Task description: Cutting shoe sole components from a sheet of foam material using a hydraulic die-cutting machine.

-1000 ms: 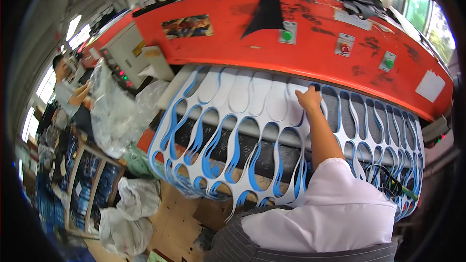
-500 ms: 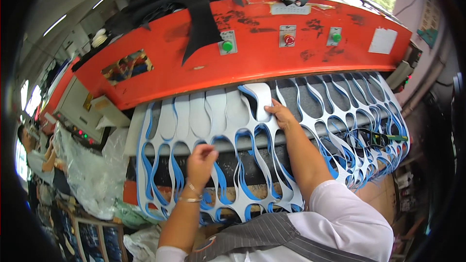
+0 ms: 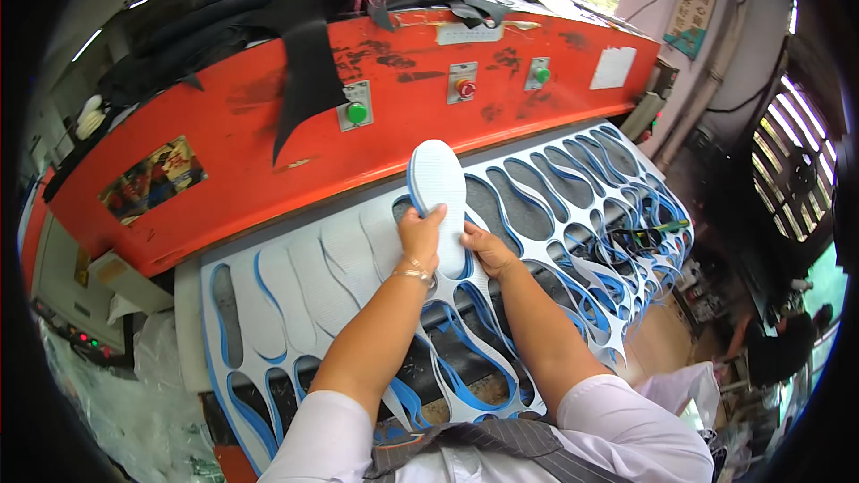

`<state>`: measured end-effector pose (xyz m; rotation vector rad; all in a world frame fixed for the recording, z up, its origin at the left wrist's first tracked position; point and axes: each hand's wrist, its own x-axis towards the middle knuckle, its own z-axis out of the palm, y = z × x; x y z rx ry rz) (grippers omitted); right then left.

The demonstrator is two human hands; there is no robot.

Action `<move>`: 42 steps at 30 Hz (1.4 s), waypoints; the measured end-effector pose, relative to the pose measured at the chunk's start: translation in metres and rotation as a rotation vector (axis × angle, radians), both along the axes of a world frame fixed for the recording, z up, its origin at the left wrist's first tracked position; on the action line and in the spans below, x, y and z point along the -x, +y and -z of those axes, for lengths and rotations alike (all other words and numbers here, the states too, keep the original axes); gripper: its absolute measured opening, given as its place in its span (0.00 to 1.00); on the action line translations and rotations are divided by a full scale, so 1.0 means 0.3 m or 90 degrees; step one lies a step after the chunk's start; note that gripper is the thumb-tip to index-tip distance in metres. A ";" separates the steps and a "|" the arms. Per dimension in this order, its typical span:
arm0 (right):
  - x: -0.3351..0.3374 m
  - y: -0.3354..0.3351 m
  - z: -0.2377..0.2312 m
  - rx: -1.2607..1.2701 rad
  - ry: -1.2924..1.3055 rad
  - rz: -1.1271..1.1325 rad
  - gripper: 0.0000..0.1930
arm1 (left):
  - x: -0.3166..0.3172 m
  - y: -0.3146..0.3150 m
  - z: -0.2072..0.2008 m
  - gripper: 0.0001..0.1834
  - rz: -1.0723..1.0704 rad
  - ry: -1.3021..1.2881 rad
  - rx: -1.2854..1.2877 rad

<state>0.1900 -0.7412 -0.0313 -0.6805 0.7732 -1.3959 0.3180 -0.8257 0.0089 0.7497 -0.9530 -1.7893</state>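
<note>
Step in hand, as judged: lifting the insole from the cut sheet, in front of the red machine. Left hand pinches it; right hand touches its edge, grip unclear. Next move calls for steady two-handed support.

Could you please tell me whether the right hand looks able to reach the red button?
Probably yes, if the right hand comes off the insoles: the red button on the panel ahead is uncovered.
</note>
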 end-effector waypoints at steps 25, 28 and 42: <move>-0.137 -0.218 -0.227 -0.281 0.520 -0.109 0.40 | -0.604 0.060 -0.475 0.08 0.136 -0.756 0.950; -0.218 -0.187 -0.211 -0.249 0.151 -0.148 0.38 | -0.526 0.069 -0.346 0.10 0.247 -0.914 1.064; -0.393 -0.161 -0.355 0.167 1.146 0.265 0.31 | -0.670 0.308 -0.333 0.02 -0.004 -0.980 1.104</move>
